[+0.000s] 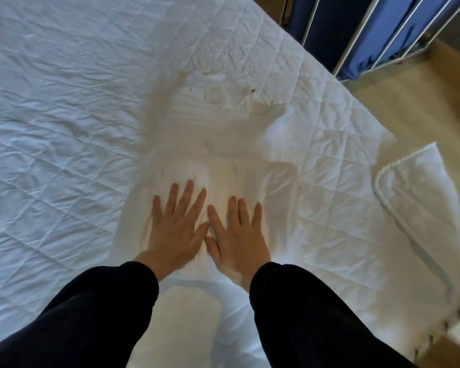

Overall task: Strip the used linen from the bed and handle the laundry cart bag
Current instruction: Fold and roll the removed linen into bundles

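Your sleeves (91,314) lowest. Left hand (175,232), right hand (238,237) flat on crumpled linen (223,144) at bed (51,115) near edge; fingers (187,192) straight, spread, gripping nothing. Cart bag (377,41) beyond bed's far-right corner.

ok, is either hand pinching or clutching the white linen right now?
No, the left hand and the right hand both press flat on the crumpled white linen, fingers straight.

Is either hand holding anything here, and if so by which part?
Nothing is held. The left hand and right hand lie flat, fingers straight, on the crumpled white linen on the bed.
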